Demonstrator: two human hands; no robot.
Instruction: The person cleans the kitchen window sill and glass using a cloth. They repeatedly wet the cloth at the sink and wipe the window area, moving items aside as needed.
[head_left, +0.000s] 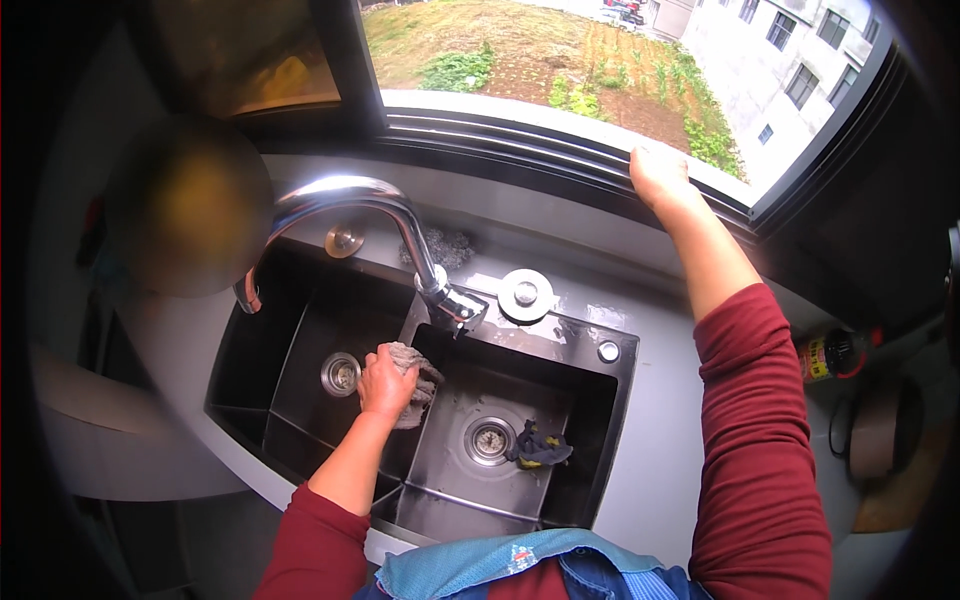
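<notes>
My left hand grips a crumpled greyish cloth over the divider between the two bowls of a dark steel sink. My right hand reaches to the lower track of the window frame. Its fingers fade into the bright sill, so their grip is unclear. A chrome gooseneck faucet arches over the left bowl. In the right bowl, a dark crumpled rag or bag with yellow bits lies beside the drain. Another drain strainer shows in the left bowl.
Behind the sink are a steel-wool scourer, a round metal drain cover and a white-rimmed stopper. A labelled bottle of dark liquid stands at right. A blurred round object blocks the upper left. The countertop borders the sink.
</notes>
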